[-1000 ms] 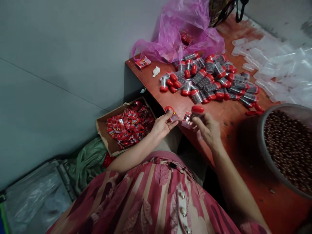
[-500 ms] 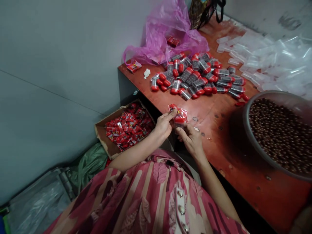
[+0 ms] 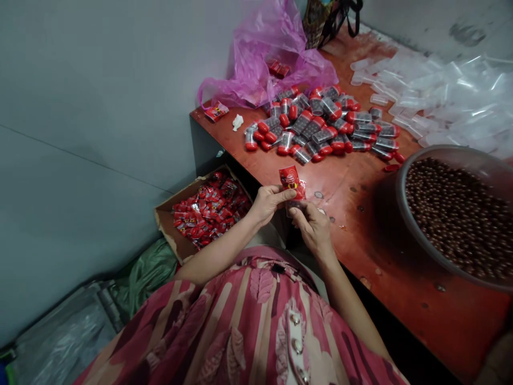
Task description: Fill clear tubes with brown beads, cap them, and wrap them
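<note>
My left hand (image 3: 269, 205) pinches a red printed wrapper (image 3: 288, 175) between thumb and fingers, just in front of the table edge. Close beside it, my right hand (image 3: 315, 227) is closed on a small clear tube (image 3: 294, 206) with dark contents, held below the wrapper. The wrapper and my fingers cover most of the tube's top, so I cannot tell how far the two overlap. Beyond my hands lies a pile of filled tubes with red caps (image 3: 316, 131) on the red table (image 3: 344, 182).
A cardboard box (image 3: 164, 227) of red-wrapped pieces sits low at left. On the table are a tub (image 3: 402, 195) of brown balls, many clear empty tubes (image 3: 441, 99), a pink plastic bag (image 3: 256, 59) and a red packet (image 3: 216, 112). A green bag (image 3: 152, 270) lies below the box.
My left hand's grip has shifted on the wrapper, which now stands up flatter with its printed face showing and covers the tube's red cap. My right hand stays on the tube.
</note>
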A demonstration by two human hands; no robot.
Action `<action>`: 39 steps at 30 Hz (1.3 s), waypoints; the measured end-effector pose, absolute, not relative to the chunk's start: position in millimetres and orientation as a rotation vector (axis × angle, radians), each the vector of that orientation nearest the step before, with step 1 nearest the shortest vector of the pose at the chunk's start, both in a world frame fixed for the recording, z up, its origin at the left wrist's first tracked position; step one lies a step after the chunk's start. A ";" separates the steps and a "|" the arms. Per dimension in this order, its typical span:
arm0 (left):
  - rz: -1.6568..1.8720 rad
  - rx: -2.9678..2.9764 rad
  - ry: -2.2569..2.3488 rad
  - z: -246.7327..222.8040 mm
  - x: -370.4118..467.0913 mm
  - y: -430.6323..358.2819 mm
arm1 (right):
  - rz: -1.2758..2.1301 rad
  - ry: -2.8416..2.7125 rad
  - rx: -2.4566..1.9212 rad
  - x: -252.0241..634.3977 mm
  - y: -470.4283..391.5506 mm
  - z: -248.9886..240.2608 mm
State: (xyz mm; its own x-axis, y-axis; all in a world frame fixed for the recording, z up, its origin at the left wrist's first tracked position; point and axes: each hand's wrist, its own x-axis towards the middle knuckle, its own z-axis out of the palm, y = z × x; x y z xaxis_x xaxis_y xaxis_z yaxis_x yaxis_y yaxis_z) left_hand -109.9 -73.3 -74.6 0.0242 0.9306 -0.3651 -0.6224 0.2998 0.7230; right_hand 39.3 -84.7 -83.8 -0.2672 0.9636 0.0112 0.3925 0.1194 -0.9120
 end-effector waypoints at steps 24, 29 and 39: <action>1.337 0.220 0.892 -82.3 -111.1 -71.8 | 1.455 -1.115 -1.094 20.0 -91.4 -85.3; 1.306 0.249 0.830 -84.3 -99.7 -87.3 | 1.399 -1.043 -1.146 16.5 -85.2 -87.3; 1.614 0.097 1.076 -94.7 -142.7 -117.0 | 1.395 -1.053 -1.154 32.5 -63.8 -81.6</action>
State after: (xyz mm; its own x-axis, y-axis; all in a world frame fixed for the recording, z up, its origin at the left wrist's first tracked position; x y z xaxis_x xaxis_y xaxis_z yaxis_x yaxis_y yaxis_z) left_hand -142.7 -117.0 -94.7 -0.3599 0.8120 -0.4596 -0.7365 0.0551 0.6741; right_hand 32.5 -63.8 -81.6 -0.0446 0.9923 -0.1151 -0.1614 -0.1209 -0.9794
